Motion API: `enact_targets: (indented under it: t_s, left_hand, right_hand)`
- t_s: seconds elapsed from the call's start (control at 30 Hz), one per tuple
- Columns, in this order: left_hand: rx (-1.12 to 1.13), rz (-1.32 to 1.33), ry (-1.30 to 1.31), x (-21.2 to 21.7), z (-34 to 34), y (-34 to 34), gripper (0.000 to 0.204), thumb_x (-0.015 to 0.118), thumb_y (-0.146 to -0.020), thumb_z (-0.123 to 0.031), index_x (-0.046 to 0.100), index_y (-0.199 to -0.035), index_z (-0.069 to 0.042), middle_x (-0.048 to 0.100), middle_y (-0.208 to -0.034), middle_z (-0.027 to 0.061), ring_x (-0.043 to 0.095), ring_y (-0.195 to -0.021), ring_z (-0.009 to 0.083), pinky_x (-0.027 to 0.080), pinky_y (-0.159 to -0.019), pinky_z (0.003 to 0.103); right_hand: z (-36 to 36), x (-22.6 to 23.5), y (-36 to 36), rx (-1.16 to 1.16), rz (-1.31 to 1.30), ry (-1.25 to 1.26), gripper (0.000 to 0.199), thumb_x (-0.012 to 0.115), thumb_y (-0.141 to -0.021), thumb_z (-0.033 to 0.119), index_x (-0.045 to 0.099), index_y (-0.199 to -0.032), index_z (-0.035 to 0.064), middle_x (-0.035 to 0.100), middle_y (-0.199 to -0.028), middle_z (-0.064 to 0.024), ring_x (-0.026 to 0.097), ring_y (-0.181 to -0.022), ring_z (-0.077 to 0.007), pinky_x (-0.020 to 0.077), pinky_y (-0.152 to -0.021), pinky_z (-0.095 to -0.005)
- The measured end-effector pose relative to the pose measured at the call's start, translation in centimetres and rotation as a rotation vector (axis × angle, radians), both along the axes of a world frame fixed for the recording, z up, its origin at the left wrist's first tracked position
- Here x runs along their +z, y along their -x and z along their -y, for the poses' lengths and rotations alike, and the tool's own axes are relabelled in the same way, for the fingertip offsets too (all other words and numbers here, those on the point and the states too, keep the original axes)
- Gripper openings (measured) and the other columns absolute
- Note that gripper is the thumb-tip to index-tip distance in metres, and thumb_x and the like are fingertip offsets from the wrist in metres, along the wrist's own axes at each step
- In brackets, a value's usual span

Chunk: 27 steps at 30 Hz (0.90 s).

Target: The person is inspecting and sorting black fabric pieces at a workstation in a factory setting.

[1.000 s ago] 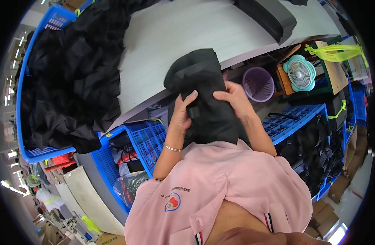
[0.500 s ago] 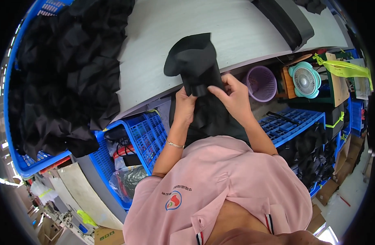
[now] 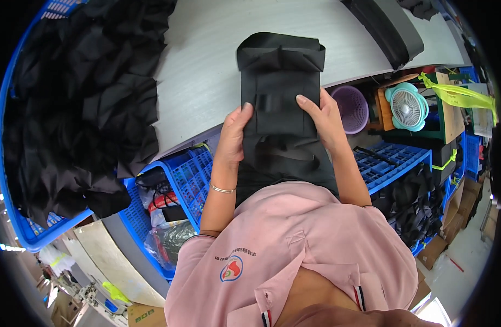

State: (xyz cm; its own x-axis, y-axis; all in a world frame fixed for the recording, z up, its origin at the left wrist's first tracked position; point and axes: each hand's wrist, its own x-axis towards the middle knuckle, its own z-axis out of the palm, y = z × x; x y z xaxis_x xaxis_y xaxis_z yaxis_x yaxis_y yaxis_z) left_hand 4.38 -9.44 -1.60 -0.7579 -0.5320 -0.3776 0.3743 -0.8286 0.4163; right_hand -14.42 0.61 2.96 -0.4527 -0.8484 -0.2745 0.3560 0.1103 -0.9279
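A black fabric pouch (image 3: 281, 117) with a small loop or tab on its front is spread out between my hands, its folded upper end over the table edge. My left hand (image 3: 234, 131) grips the left edge, thumb on the front. On the opposite edge my right hand (image 3: 324, 117) is closed too, its thumb pressed on the front and the fingers behind. More black cloth (image 3: 283, 158) lies below the pouch across my lap; whether the two are joined I cannot tell.
A grey-white table (image 3: 207, 65) stretches ahead. On the left, a blue crate (image 3: 29, 231) is heaped with black fabric pieces (image 3: 87, 98). Another blue basket (image 3: 193, 169) holds bagged items. Right of me are a purple basket (image 3: 353, 109), a teal fan (image 3: 407, 107) and a blue crate (image 3: 392, 163).
The pouch was narrow and bunched with its top flopped leftward; now it is spread wide and facing up. My hands have moved apart to its two side edges.
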Motion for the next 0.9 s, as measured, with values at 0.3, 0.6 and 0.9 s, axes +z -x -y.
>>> enact_targets:
  t_s: [0.3, 0.6, 0.9]
  left_hand:
    - [0.172, 0.311, 0.376, 1.1, 0.4, 2.5, 0.025, 0.069, -0.091, -0.004, 0.066, -0.114, 0.006, 0.072, -0.103, 0.0097, 0.067, -0.085, 0.0113, 0.055, -0.078, 0.026]
    - [0.049, 0.444, 0.537, -0.4, 1.5, 2.9, 0.035, 0.068, -0.093, -0.009, 0.059, -0.123, 0.006, 0.069, -0.111, 0.0098, 0.065, -0.095, 0.0118, 0.052, -0.085, 0.025]
    - [-0.222, 0.593, 0.719, -1.6, -0.2, -0.3, 0.035, 0.061, -0.099, -0.025, 0.065, -0.118, 0.005, 0.071, -0.101, 0.0044, 0.059, -0.091, 0.0086, 0.048, -0.084, 0.027]
  right_hand:
    - [1.8, -3.3, 1.8, -0.123, -0.453, -0.007, 0.034, 0.073, -0.089, 0.018, 0.063, -0.112, -0.0040, 0.070, -0.099, -0.0093, 0.063, -0.090, -0.0121, 0.0501, -0.082, -0.0286]
    - [0.3, -8.6, 1.4, -0.093, -0.769, -0.254, 0.028, 0.071, -0.087, 0.018, 0.065, -0.107, -0.0001, 0.072, -0.092, -0.0194, 0.071, -0.083, -0.0281, 0.0529, -0.075, -0.0348]
    - [-4.2, -5.4, 4.7, -0.333, -0.375, -0.173, 0.033, 0.061, -0.098, 0.033, 0.064, -0.089, 0.0009, 0.060, -0.072, -0.0005, 0.055, -0.062, -0.0065, 0.0440, -0.057, -0.0229]
